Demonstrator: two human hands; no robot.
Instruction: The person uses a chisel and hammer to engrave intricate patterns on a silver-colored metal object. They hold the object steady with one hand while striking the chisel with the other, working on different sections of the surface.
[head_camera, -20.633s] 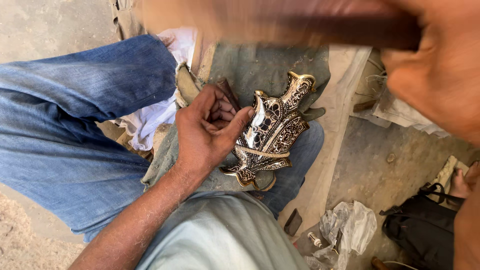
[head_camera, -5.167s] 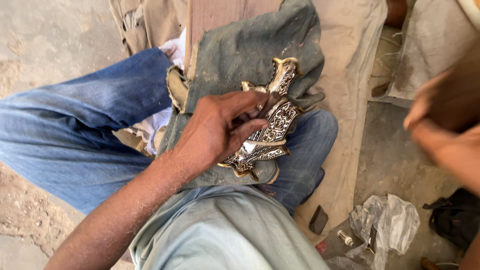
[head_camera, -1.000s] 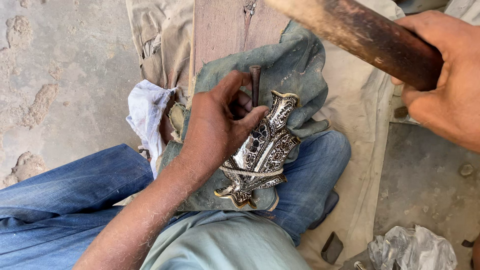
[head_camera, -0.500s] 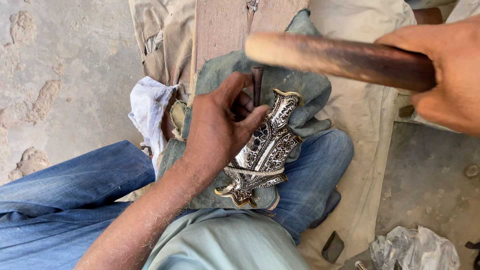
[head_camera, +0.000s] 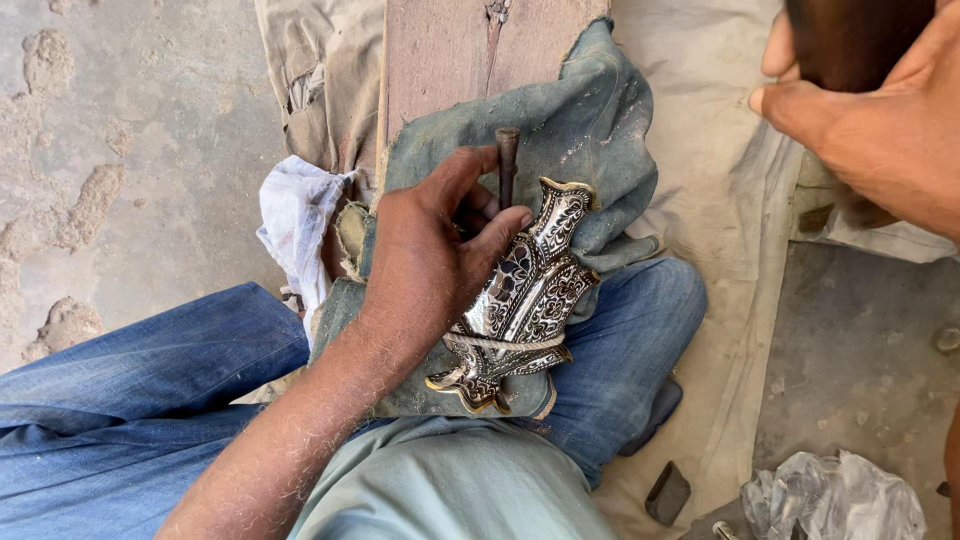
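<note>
Moved: right hand (head_camera: 880, 120) has lifted its wooden handle (head_camera: 850, 40) to the upper right.
Left hand (head_camera: 430, 265): fingers pinch a metal punch (head_camera: 507, 160) upright.
Ornate metal piece (head_camera: 525, 295): on denim cloth (head_camera: 580, 130) over the lap.
Right fingers: clenched round the handle.

Ornate metal piece (head_camera: 525, 300), silver with black engraved scrollwork and a gilt scalloped edge, lying tilted on a grey-green cloth over the lap, narrow end pointing up and away. Thin dark metal punch (head_camera: 507, 165) standing nearly upright at that upper end, flat head on top, tip hidden behind the fingers. Dark wooden handle (head_camera: 850, 40) raised at upper right, blurred.
</note>
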